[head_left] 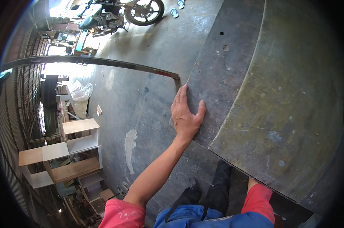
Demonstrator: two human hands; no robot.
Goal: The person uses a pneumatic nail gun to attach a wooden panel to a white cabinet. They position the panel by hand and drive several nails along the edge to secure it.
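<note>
My left hand is stretched out at the left edge of a worn worktable, its thumb apart from the fingers and nothing held in it. The thumb lies over the dark grey strip of the tabletop, while the fingers point along the edge; whether they press on it I cannot tell. Alongside that strip, a larger greenish-brown panel, scratched and spotted with paint, covers the right part of the table. My right arm, in a red sleeve, goes down beneath the table's near edge, and its hand is hidden there.
Just beyond my left fingertips, a long metal bar ends. Pale wooden shelf units stand to the left, near a slatted shutter and white plastic wrapping. A motorcycle and blue slippers are at the far side.
</note>
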